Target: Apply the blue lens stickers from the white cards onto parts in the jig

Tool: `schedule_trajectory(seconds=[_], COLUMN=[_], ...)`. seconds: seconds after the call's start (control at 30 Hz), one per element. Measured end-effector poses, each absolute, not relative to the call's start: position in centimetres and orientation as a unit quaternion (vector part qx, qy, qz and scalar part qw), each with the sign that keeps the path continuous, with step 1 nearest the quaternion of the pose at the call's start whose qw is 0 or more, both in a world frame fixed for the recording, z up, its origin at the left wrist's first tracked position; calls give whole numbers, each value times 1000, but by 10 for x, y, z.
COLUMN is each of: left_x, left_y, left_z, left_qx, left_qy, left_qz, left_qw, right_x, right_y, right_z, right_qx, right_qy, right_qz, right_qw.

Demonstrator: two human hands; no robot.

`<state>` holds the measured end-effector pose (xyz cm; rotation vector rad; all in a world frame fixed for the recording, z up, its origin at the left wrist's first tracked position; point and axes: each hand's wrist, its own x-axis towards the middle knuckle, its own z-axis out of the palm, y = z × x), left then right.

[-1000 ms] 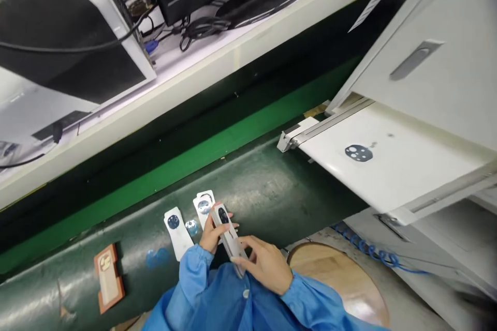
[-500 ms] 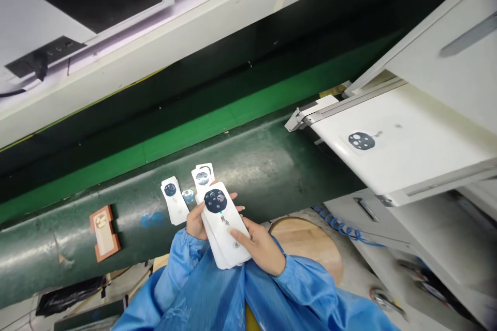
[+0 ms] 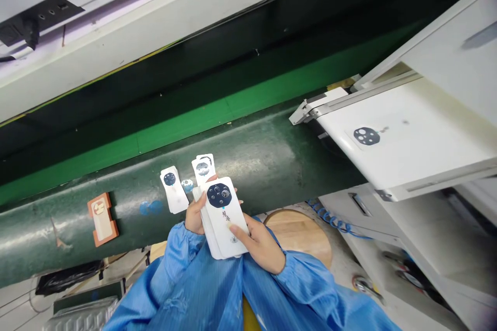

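Fingers of the left hand (image 3: 195, 214) wrap a stack of white panels (image 3: 225, 220), thumb along its left edge and fingertips showing past the far side, while the right hand (image 3: 264, 248) pinches the stack's right side, thumb pressed on the top panel and the other fingers partly hidden beneath. Both wrists emerge from the cuffs of a blue garment (image 3: 298, 276), with the stack held in front of it, near the close edge of a long dark-green bench (image 3: 267, 158). A white ledge (image 3: 155, 36) runs above and beyond the bench. To the right, a white tray (image 3: 423, 114) juts from a cabinet, bearing a dark disc (image 3: 366, 136) with pale spots. A round wooden stool (image 3: 301, 232) sits below, partly covered by the right sleeve, just beside a coiled blue hose (image 3: 330, 220). On the bench, an orange block (image 3: 112, 230) lies well to the left of the hands; nearer are a pile of panels (image 3: 174, 196), just beside the left hand, and overlapping panels (image 3: 202, 167) just beyond the stack. Between these two groups rests a small round piece (image 3: 187, 184). Dark characters (image 3: 226, 217) mark the stack's top panel, set beneath its spotted dark circle (image 3: 219, 195).
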<state>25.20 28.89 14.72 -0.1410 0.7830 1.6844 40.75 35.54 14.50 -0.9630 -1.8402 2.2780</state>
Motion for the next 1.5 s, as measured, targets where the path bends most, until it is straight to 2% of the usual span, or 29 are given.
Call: schedule_trajectory(seconds=[0.37, 0.67, 0.97, 1.27, 1.5], left_x=[251, 252, 250, 252, 252], left_y=[281, 280, 278, 282, 285], left_z=[151, 150, 137, 138, 142], left_qx=[-70, -45, -148, -146, -122], left_qy=[414, 426, 421, 397, 438], left_qz=[706, 704, 703, 707, 707], left_qw=[570, 567, 554, 566, 541], right_x=[412, 420, 442, 445, 434], right_y=[350, 350, 364, 368, 364], right_z=[141, 134, 124, 125, 129], right_qx=[-331, -347, -451, -446, -389], right_qy=[-620, -569, -439, -381, -384], right_qz=[711, 744, 764, 797, 831], right_qw=[30, 49, 139, 145, 98])
